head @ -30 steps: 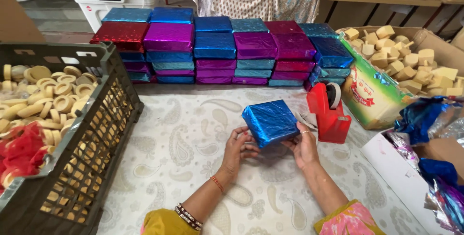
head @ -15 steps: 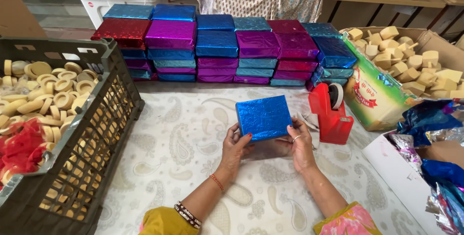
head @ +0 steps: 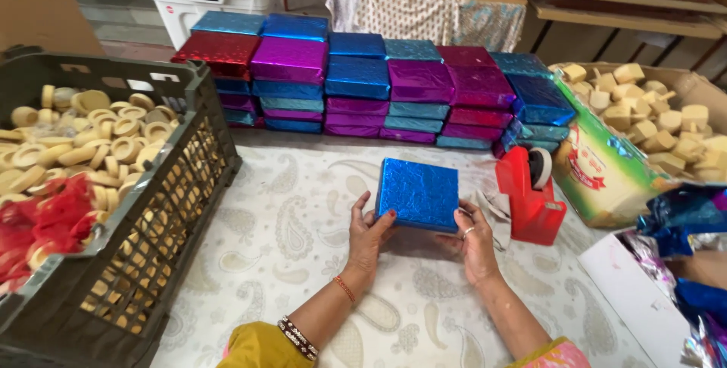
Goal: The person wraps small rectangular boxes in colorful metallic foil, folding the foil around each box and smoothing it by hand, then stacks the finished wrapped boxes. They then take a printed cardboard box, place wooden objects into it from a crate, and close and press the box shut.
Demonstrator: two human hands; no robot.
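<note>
A flat square box wrapped in shiny blue foil (head: 419, 192) is held up just above the patterned white tablecloth (head: 295, 232). My left hand (head: 368, 236) grips its lower left edge, thumb on the side. My right hand (head: 475, 241), a ring on one finger, holds the lower right edge. The box's wrapped face is turned toward me, tilted a little.
Stacks of foil-wrapped boxes (head: 363, 80) in blue, purple, red and teal line the back. A dark plastic crate (head: 163, 209) of pale round pieces stands left. A red tape dispenser (head: 531, 195) sits right, beside a cardboard carton (head: 606, 175) of pale blocks. Foil sheets (head: 681, 224) lie far right.
The blue box has been turned from lying tilted with a corner up to standing with its flat face toward me. Both hands have shifted to its lower edges.
</note>
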